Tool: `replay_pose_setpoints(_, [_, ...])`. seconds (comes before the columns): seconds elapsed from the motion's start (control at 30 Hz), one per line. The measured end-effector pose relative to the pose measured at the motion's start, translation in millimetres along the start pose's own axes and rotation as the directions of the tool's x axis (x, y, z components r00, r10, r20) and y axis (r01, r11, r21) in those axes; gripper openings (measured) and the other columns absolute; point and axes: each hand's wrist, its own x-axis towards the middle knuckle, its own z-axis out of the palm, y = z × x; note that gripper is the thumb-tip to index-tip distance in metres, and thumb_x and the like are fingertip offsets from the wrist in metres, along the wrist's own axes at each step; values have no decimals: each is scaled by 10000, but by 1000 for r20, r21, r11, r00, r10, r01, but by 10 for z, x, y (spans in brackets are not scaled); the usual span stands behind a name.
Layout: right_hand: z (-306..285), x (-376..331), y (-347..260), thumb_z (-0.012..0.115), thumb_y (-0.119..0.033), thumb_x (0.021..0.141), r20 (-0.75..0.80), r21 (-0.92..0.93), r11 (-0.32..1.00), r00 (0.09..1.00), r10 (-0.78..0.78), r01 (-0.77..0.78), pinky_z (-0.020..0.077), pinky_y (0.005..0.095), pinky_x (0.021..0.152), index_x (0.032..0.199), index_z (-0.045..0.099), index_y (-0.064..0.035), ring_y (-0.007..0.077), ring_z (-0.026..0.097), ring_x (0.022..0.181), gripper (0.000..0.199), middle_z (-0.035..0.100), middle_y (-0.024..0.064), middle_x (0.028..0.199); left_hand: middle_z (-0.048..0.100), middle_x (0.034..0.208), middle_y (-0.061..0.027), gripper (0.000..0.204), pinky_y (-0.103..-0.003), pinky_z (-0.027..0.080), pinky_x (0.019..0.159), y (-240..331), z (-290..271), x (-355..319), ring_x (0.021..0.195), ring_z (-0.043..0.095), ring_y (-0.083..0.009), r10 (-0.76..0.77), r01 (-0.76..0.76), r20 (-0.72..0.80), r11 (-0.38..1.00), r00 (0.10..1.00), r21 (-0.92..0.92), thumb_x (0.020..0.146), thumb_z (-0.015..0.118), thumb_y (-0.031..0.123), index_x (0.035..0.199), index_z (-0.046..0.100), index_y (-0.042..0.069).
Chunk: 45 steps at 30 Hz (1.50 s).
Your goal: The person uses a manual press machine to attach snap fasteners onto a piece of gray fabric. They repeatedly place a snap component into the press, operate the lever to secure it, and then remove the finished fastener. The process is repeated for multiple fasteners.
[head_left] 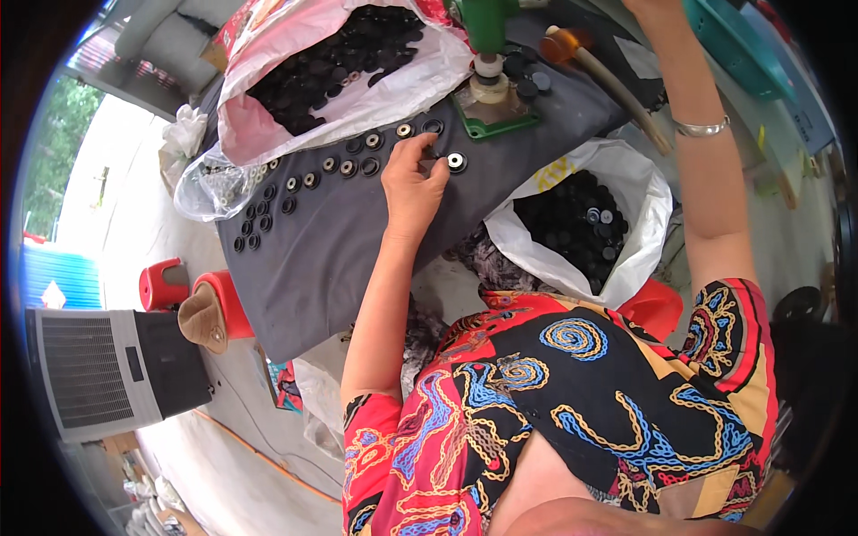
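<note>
My left hand [413, 179] rests on the grey table top [322, 259], its fingertips pinched on a small black ring [434, 154]. Just to the right of it lies a black ring with a white centre [457, 162]. A curved row of black rings [344, 166] runs left from my fingers. A green hand press [487, 62] stands just beyond them. My right arm, with a silver bracelet [702, 128], reaches up past the top edge, and its hand is out of view.
A pink and white bag of black parts [340, 58] lies at the back. A white bag of black caps [581, 223] sits to my right, and a clear bag of metal bits [210, 183] to the left. An orange-knobbed lever [572, 45], red stools [163, 284] and a grey fan unit [89, 366] are nearby.
</note>
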Motion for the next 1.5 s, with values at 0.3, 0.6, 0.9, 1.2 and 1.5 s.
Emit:
replay_pose_setpoints(0.3, [-5, -17, -5, 458, -232, 941, 43, -33, 992, 992, -120, 121, 497, 336, 551, 751, 569, -7, 197, 556, 522, 315, 557, 108, 597, 669, 1010, -111, 229, -366, 517, 784, -159, 201, -117, 863, 656, -255, 61, -61, -12, 998, 998, 24, 726, 742, 5, 929, 638, 25])
replay_pose_setpoints(0.6, [-10, -56, -8, 450, -201, 939, 17, 32, 995, 995, -95, 94, 503, 332, 568, 744, 543, -25, 194, 543, 518, 279, 532, 99, 590, 641, 1014, -76, 365, -386, 435, 856, -172, 214, -176, 973, 574, -265, 174, -206, 122, 919, 977, 335, 737, 741, 76, 1095, 733, 148])
replay_pose_setpoints(0.9, [-25, -73, -19, 428, -219, 958, 46, 7, 991, 990, -136, 135, 505, 325, 575, 755, 534, -30, 191, 548, 525, 297, 531, 95, 596, 659, 1057, -88, 357, -400, 441, 811, -102, 216, -197, 992, 586, -279, 333, -383, 190, 770, 924, 510, 751, 739, 65, 1100, 739, 138])
replay_pose_setpoints(1.2, [49, -78, -93, 422, -233, 969, 9, -64, 988, 990, -140, 141, 499, 320, 559, 750, 532, -21, 183, 549, 526, 323, 535, 95, 606, 644, 1030, -120, 376, -419, 445, 807, -49, 159, -162, 976, 579, -299, 366, -473, 299, 694, 881, 543, 736, 733, 55, 1106, 727, 117])
replay_pose_setpoints(1.5, [-9, -45, -111, 426, -212, 968, 55, -65, 989, 990, -131, 135, 483, 313, 534, 726, 529, -24, 182, 552, 517, 324, 529, 95, 586, 648, 978, -119, 536, -410, 456, 838, 23, 265, 8, 941, 585, -300, 168, -172, 37, 967, 985, 187, 685, 780, 61, 1204, 645, 50])
